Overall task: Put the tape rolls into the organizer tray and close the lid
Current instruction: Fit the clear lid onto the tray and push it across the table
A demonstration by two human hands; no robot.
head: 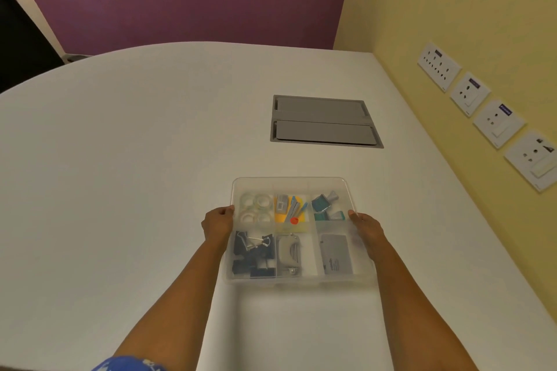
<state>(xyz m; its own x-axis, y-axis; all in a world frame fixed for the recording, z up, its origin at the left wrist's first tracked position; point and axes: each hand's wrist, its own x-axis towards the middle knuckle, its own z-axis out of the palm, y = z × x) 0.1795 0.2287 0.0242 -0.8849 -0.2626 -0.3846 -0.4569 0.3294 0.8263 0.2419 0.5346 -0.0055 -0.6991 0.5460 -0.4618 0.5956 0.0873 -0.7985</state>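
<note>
A clear plastic organizer tray (294, 182) rests on the white table, with its translucent lid lying over it. Several clear tape rolls (255, 208) show through the lid in the far left compartment. My left hand (217, 223) grips the tray's left edge, thumb on the rim. My right hand (366, 227) grips the right edge the same way. The other compartments hold black binder clips (253, 253), a grey hole punch (289, 253), a grey box (336, 254), teal clips (324, 203) and staples with coloured bits (291, 208).
A grey flap cover (324, 121) is set flush in the table beyond the tray. A yellow wall with several socket plates (482, 117) runs along the table's right edge. The table's curved far edge meets a purple wall.
</note>
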